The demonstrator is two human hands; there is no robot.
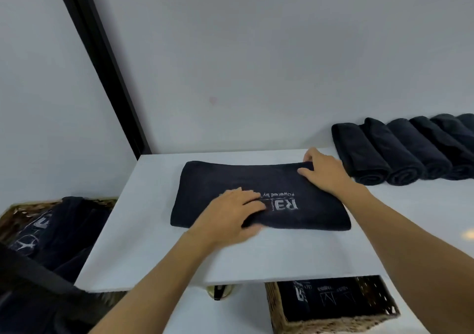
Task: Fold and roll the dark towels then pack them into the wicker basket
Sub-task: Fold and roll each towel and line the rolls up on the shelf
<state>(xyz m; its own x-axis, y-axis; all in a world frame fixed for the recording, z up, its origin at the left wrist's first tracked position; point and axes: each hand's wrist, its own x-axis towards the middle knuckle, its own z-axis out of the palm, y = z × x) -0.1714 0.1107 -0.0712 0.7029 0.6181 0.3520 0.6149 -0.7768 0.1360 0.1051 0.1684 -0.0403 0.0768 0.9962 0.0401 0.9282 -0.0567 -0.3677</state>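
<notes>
A dark towel with white lettering lies folded flat on the white shelf. My left hand presses on its near edge, fingers curled around the fold. At the towel's far right corner, my right hand pinches the cloth. Several rolled dark towels lie side by side at the back right of the shelf. A wicker basket below the shelf's front edge holds dark towels. A second wicker basket at the left holds loose dark towels.
A pale wall stands close behind the shelf, with a black vertical frame at the left. A small round object sits under the shelf's front edge. A dark strap crosses the lower left.
</notes>
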